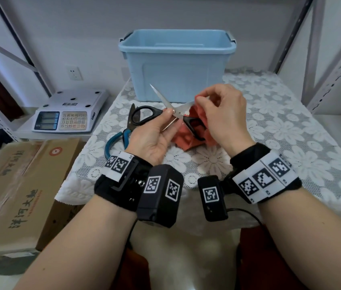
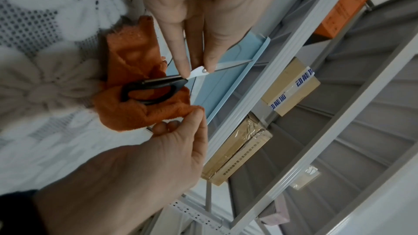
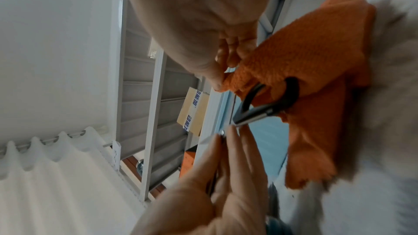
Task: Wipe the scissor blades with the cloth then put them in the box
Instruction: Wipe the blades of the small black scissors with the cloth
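Observation:
Black-handled scissors [image 1: 162, 96] are held up over the table with the blades spread wide apart. My left hand [image 1: 168, 114] pinches them at the pivot, seen close in the left wrist view as fingertips [image 2: 183, 71] on the screw. The orange cloth [image 1: 184, 141] hangs beneath, draped through one handle loop [image 2: 158, 83]. My right hand [image 1: 199, 99] pinches a fold of that cloth around the right-pointing blade near its tip. The same pinch appears in the right wrist view, fingers [image 3: 214, 81] on the cloth [image 3: 316, 60]. The light blue box [image 1: 175, 49] stands open just behind the hands.
A teal-handled cutting tool [image 1: 115, 139] lies on the lace-covered table [image 1: 269, 126], left of my left hand. A weighing scale [image 1: 69, 111] sits on a low shelf to the left, a cardboard carton [image 1: 19, 185] below it. Metal shelf posts [image 1: 332, 70] rise at the right.

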